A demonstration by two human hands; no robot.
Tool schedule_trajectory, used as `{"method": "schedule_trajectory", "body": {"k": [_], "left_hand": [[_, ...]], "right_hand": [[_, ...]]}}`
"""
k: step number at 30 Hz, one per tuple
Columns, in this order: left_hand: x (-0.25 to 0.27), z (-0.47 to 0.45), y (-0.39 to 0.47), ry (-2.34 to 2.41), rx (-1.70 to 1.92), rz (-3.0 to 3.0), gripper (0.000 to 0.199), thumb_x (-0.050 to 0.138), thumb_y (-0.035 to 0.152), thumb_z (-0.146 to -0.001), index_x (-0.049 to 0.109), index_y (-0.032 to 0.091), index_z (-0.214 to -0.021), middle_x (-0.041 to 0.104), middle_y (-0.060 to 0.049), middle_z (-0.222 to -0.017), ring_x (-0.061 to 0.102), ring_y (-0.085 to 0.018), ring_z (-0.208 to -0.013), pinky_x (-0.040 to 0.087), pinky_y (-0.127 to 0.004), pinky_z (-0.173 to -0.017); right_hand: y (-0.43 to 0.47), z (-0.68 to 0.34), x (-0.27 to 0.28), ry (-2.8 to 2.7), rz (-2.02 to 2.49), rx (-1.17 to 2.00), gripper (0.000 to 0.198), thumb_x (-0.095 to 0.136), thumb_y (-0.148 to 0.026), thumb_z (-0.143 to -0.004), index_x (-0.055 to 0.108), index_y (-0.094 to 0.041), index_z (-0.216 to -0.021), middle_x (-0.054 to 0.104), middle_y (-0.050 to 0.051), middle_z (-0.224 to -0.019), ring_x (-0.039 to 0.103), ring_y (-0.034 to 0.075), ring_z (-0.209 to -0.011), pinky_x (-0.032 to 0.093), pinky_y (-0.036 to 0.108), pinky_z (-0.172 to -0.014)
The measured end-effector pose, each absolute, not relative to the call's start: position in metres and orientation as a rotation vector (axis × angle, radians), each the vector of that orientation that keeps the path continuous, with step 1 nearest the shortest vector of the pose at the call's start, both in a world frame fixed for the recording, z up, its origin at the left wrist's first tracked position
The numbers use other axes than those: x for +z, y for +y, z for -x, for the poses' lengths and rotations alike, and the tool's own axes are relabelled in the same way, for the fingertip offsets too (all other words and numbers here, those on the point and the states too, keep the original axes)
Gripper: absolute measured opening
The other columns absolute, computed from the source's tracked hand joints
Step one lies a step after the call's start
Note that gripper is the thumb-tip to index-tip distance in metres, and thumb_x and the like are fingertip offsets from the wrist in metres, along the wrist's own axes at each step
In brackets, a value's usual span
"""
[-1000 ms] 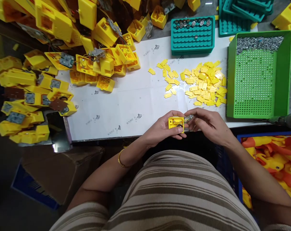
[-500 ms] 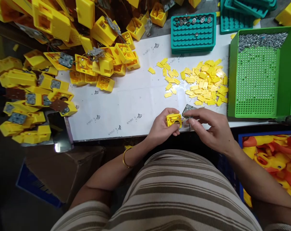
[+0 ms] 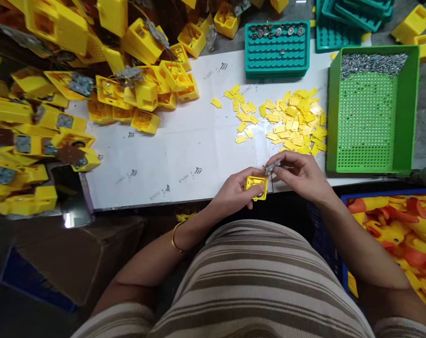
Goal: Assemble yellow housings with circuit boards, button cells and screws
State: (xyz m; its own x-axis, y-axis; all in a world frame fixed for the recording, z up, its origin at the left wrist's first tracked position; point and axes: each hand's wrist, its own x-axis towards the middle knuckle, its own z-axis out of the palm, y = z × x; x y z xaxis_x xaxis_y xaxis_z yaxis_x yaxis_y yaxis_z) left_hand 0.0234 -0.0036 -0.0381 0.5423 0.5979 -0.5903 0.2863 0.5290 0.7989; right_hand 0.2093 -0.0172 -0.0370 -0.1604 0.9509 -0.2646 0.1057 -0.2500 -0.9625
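Note:
Near the table's front edge my left hand (image 3: 236,190) is closed around a small yellow plastic housing (image 3: 263,191), its open side facing up and the thumb pressed on its inside. My right hand (image 3: 302,174) pinches a grey circuit-board piece (image 3: 272,166) just above the housing's right upper corner. Thin wires appear to run between the board and the housing. Beyond both hands lies a heap of small flat yellow plastic tabs (image 3: 297,123). The undersides of the housing and the board are hidden.
Yellow housings (image 3: 146,91), some with boards, are piled at the left. A green basket (image 3: 371,170) with metal screws stands at the right. Teal trays (image 3: 278,61) holding small round metal parts sit behind. A blue crate (image 3: 346,281) of yellow toy ducks is at lower right.
My right hand has turned the board from lying fairly flat to edge-on and brought it closer over the housing. The housing has tilted in my left hand. The whole view has shifted slightly.

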Motion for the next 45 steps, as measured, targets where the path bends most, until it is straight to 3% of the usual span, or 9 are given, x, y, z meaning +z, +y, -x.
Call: {"method": "schedule_trajectory", "body": {"k": [5, 10, 13, 20, 27, 31, 35, 42, 45], "left_hand": [[-0.035, -0.022, -0.002, 1.011, 0.203, -1.037, 0.034, 0.061, 0.030, -0.080, 0.061, 0.015, -0.110, 0.067, -0.003, -0.083, 0.050, -0.004, -0.046, 0.040, -0.015, -0.038], [-0.025, -0.018, 0.001, 0.843, 0.092, -0.822, 0.038, 0.064, 0.033, -0.079, 0.058, 0.014, -0.112, 0.072, -0.004, -0.079, 0.053, -0.005, -0.046, 0.041, -0.015, -0.040], [-0.024, -0.016, 0.002, 0.802, 0.114, -0.792, 0.038, 0.065, 0.035, -0.079, 0.059, 0.015, -0.111, 0.072, -0.004, -0.080, 0.056, -0.006, -0.047, 0.041, -0.015, -0.040], [-0.028, -0.017, 0.004, 0.877, 0.096, -0.918, 0.040, 0.063, 0.035, -0.082, 0.061, 0.016, -0.117, 0.072, -0.005, -0.086, 0.052, -0.003, -0.040, 0.034, -0.014, -0.035], [-0.036, -0.018, 0.002, 0.964, 0.135, -0.969, 0.044, 0.063, 0.036, -0.082, 0.061, 0.015, -0.121, 0.071, -0.006, -0.082, 0.045, -0.002, -0.036, 0.033, -0.015, -0.034], [-0.032, -0.016, 0.003, 0.898, 0.119, -0.916, 0.041, 0.062, 0.036, -0.083, 0.062, 0.018, -0.120, 0.073, -0.007, -0.088, 0.044, -0.001, -0.035, 0.031, -0.014, -0.032], [-0.028, -0.014, 0.006, 0.815, 0.089, -0.872, 0.042, 0.063, 0.034, -0.083, 0.061, 0.018, -0.122, 0.074, -0.006, -0.087, 0.042, -0.001, -0.035, 0.032, -0.014, -0.031], [-0.026, -0.014, 0.008, 0.866, 0.107, -0.978, 0.044, 0.063, 0.035, -0.083, 0.062, 0.016, -0.123, 0.073, -0.008, -0.087, 0.041, 0.000, -0.036, 0.033, -0.013, -0.032], [-0.026, -0.015, 0.009, 0.874, 0.101, -0.997, 0.044, 0.062, 0.035, -0.084, 0.061, 0.016, -0.123, 0.072, -0.008, -0.088, 0.042, 0.000, -0.036, 0.034, -0.013, -0.032]], "right_hand": [[-0.015, -0.216, -0.030, -1.397, 1.505, 1.332, 0.013, 0.067, -0.027, -0.078, 0.069, -0.017, -0.085, 0.059, 0.001, -0.074, 0.051, 0.010, -0.064, 0.038, 0.021, -0.051], [-0.012, -0.215, -0.027, -1.052, 1.364, 1.776, 0.034, 0.070, -0.049, -0.075, 0.061, -0.016, -0.077, 0.046, -0.006, -0.052, 0.033, 0.005, -0.042, 0.023, 0.019, -0.038], [-0.011, -0.214, -0.026, -1.009, 1.368, 1.758, 0.038, 0.073, -0.051, -0.072, 0.060, -0.015, -0.071, 0.049, -0.006, -0.055, 0.036, 0.004, -0.043, 0.025, 0.018, -0.039], [-0.014, -0.213, -0.027, -0.860, 1.323, 1.792, 0.034, 0.076, -0.047, -0.070, 0.061, -0.017, -0.076, 0.060, -0.003, -0.058, 0.053, 0.008, -0.048, 0.046, 0.019, -0.046], [-0.016, -0.208, -0.021, -0.808, 1.343, 1.751, 0.036, 0.081, -0.045, -0.064, 0.063, -0.016, -0.078, 0.063, -0.002, -0.056, 0.057, 0.010, -0.048, 0.047, 0.020, -0.046], [-0.014, -0.208, -0.023, -0.832, 1.391, 1.615, 0.034, 0.081, -0.044, -0.064, 0.064, -0.016, -0.074, 0.059, -0.004, -0.058, 0.047, 0.004, -0.045, 0.038, 0.016, -0.042], [-0.013, -0.212, -0.025, -0.881, 1.370, 1.712, 0.030, 0.076, -0.043, -0.071, 0.064, -0.016, -0.076, 0.052, -0.006, -0.052, 0.038, 0.003, -0.041, 0.030, 0.016, -0.038], [-0.013, -0.216, -0.023, -0.852, 1.328, 1.808, 0.029, 0.072, -0.040, -0.077, 0.061, -0.017, -0.091, 0.057, -0.006, -0.049, 0.045, 0.006, -0.037, 0.037, 0.017, -0.039], [-0.010, -0.217, -0.023, -0.888, 1.356, 1.766, 0.029, 0.074, -0.041, -0.074, 0.062, -0.016, -0.084, 0.058, -0.005, -0.051, 0.046, 0.006, -0.038, 0.036, 0.018, -0.039]]}}
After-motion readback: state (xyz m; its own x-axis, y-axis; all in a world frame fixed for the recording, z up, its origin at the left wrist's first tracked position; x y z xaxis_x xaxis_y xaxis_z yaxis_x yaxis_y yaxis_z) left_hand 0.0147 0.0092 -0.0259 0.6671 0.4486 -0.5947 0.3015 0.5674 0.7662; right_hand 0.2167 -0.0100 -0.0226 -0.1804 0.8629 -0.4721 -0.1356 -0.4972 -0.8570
